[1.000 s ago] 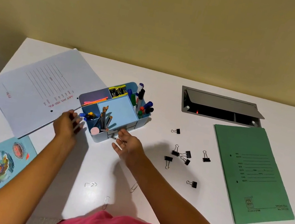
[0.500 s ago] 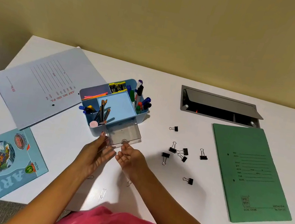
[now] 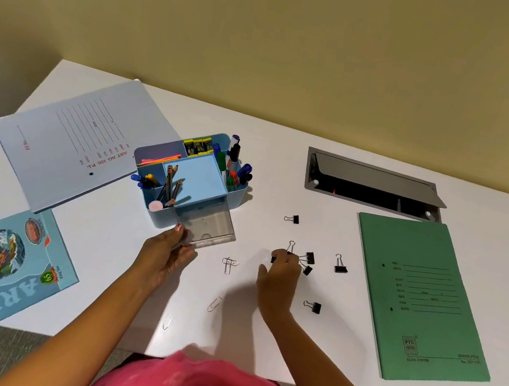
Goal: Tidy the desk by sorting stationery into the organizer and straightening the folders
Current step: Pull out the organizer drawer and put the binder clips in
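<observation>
Binder clips (image 3: pixel 340 268) and paper clips (image 3: pixel 229 265) lie loose, folders (image 3: pixel 424 301) askew; left hand (image 3: pixel 167 255) grips the organizer drawer (image 3: pixel 209 227), right hand (image 3: pixel 280 269) pinches 1 clip.

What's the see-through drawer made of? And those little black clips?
The drawer looks like clear, glossy plastic: the white desk shows through it and its edges catch the light. The clips look like metal: matte black bodies with thin, shiny silver wire handles, though they are too small to be sure.
</observation>
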A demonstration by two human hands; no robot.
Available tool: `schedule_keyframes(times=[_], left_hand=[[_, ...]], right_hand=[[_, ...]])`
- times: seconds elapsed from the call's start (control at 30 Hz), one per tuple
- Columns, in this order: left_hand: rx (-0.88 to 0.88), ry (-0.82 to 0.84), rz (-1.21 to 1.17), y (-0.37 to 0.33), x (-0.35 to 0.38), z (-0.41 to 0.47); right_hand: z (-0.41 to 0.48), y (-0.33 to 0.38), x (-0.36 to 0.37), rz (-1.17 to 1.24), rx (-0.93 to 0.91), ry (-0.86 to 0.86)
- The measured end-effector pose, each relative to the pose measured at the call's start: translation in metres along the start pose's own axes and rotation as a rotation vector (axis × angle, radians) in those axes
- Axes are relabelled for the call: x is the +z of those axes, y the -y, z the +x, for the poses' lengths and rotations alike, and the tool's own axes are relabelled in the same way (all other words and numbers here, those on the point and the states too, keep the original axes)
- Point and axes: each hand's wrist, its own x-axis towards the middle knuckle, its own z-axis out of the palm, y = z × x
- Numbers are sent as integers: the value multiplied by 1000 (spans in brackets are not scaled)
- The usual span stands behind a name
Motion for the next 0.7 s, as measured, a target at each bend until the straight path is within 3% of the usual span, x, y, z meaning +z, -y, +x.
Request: schedule_keyframes(times=[0.3,0.4,0.53,0.7], left_hand=[[13,-39,10,1,3,-3],[24,-47,8,2,4,-3],[42,-60,24,6,5,-2],[58,-80,10,14,4,3]], right_hand=[[14,-3,-7,-42,53,70],[14,6,-12,113,26,58],[11,46,-25,261,-257,-10],[5,96,-15,169,-577,-6]])
